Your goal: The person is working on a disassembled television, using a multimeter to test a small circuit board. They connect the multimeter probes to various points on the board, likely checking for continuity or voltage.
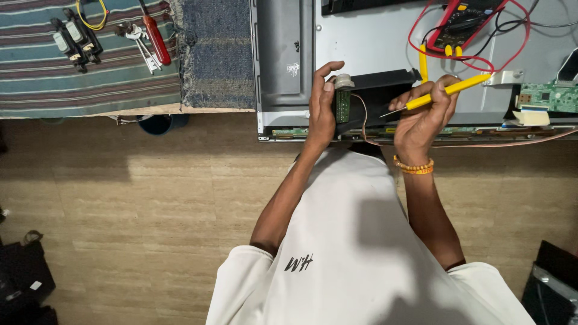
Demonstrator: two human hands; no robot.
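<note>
L hand (pixel 321 108) closed around a small green circuit board (pixel 342 103) w/ a pale round component on top, held upright, thumb and fingers wrapped on its left edge. R hand (pixel 422 117) gripping a yellow probe (pixel 442 92) pen-style, dark metal tip pointing left toward the board, tip close to it but contact not discernible. Thin reddish wire (pixel 361 120) loops down from the board between the two hands. Beaded orange bracelet (pixel 413 166) on R wrist. Both hands sit over the lower edge of an opened flat-panel TV back (pixel 373 42), grey metal, lying flat; a black strip-shaped cover (pixel 385 78) runs behind the board. Above R hand: multimeter (pixel 460 24), red casing, w/ red and black leads (pixel 421 45) looping across the panel; second yellow probe (pixel 422 63) lies just beside it. Far right on panel: green PCB (pixel 548 96) w/ pale flat ribbon connector (pixel 530 117) below it. Left of TV: dark blue woven mat (pixel 214 54), then striped cloth (pixel 72 66) carrying a red-handled screwdriver (pixel 155 36), bunch of keys (pixel 141 42), two black rectangular modules (pixel 75 41), yellow wire loop (pixel 93 15). Dark blue round container (pixel 159 123) partly under the cloth edge. Floor is beige tile (pixel 150 204). Person wears white T-shirt (pixel 355 253). Dark bags (pixel 24 277) lower left; dark object (pixel 554 289) lower right, kind unclear.
</note>
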